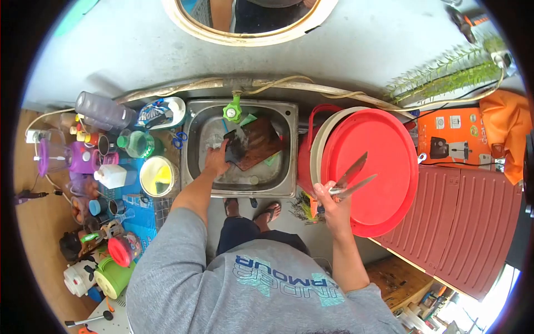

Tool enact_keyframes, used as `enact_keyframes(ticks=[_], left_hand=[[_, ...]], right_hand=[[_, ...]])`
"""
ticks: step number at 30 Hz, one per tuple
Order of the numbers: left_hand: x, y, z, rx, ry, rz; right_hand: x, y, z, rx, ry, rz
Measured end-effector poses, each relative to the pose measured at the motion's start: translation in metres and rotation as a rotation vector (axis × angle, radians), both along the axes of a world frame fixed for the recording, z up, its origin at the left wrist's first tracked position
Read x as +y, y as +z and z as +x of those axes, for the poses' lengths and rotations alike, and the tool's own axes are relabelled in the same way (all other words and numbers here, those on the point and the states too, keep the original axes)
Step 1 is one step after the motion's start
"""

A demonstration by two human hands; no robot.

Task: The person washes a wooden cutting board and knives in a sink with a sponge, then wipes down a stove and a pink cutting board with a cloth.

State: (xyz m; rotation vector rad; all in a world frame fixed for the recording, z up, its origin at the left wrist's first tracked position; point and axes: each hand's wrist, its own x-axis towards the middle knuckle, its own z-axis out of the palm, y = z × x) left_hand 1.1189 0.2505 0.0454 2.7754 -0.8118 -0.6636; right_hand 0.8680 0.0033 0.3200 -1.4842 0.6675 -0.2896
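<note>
Over the steel sink [289,172], my left hand [218,158] reaches in at the left, its fingers at a dark item [236,146] beside a brown board [263,146]. Whether those fingers grip the item cannot be made out. The green tap [232,112] stands above, with water running onto the dark item and board. My right hand [332,207] is closed on knives [356,179], whose two blades point up and right over the red round lid [384,145].
Left of the sink are a white tub [158,176], blue scissors [179,140], a green bottle [139,143] and several containers. At the right stand an orange box [459,133] and a maroon panel [445,217]. A mirror [247,39] hangs above.
</note>
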Motion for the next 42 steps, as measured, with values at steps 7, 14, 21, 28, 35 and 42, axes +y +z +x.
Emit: enact_keyframes(ticks=[7, 14, 21, 28, 35, 42], left_hand=[[-0.031, -0.054, 0.034, -0.502, -0.115, -0.026], [-0.033, 0.050, 0.042, -0.494, -0.553, 0.084], [0.042, 0.092, 0.016, -0.047, -0.299, -0.038], [0.062, 0.105, 0.019, 1.096, 0.247, -0.307], [0.005, 0.060, 0.027, 1.264, 0.314, -0.300], [-0.037, 0.046, 0.022, 0.623, -0.176, 0.109]], right_hand=[[0.006, -0.006, 0.006, -0.037, -0.257, 0.042], [0.007, -0.005, 0.008, -0.057, -0.380, 0.083], [0.004, -0.002, 0.008, -0.032, -0.340, 0.074], [-0.003, -0.009, 0.004, -0.003, -0.301, 0.057], [0.000, -0.007, 0.005, 0.087, -0.353, 0.069], [0.004, -0.011, 0.005, 0.068, -0.372, -0.017]])
